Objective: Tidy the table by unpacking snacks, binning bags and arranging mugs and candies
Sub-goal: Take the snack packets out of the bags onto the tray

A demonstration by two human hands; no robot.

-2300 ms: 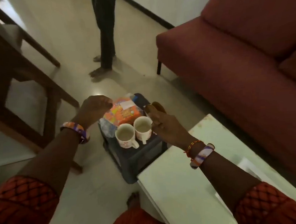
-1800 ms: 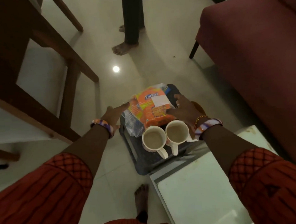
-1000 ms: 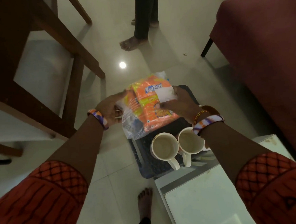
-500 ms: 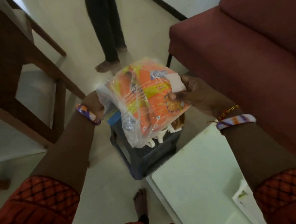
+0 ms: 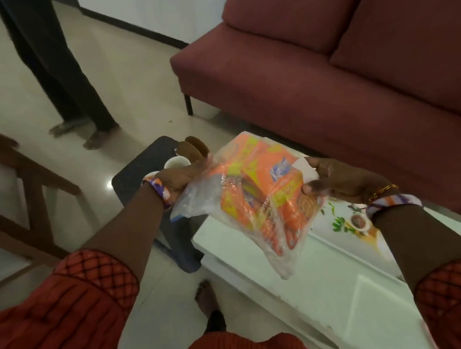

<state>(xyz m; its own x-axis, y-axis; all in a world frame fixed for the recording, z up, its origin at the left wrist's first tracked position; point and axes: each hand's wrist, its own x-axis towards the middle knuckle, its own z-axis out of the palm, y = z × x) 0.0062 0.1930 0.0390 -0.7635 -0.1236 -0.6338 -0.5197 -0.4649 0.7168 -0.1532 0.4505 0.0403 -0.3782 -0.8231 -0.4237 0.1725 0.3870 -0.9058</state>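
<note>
A clear plastic bag (image 5: 258, 199) stuffed with orange snack packets hangs in the air over the near-left end of the white table (image 5: 325, 290). My left hand (image 5: 182, 178) grips the bag's left edge and my right hand (image 5: 337, 180) grips its right side. Behind my left hand, on the dark stool (image 5: 142, 169), stand two white mugs (image 5: 176, 162), one mostly hidden by my wrist. A brown round object (image 5: 195, 146) sits at the stool's far edge.
A maroon sofa (image 5: 339, 68) runs along the table's far side. A person's legs and bare feet (image 5: 80, 124) stand on the tiled floor beyond the stool. A wooden chair frame (image 5: 22, 187) is at left. My bare foot (image 5: 207, 297) is beside the table.
Both hands took hold of the snack bag on the stool, lifted it off and carried it right, over the white table. The mugs stayed on the stool.
</note>
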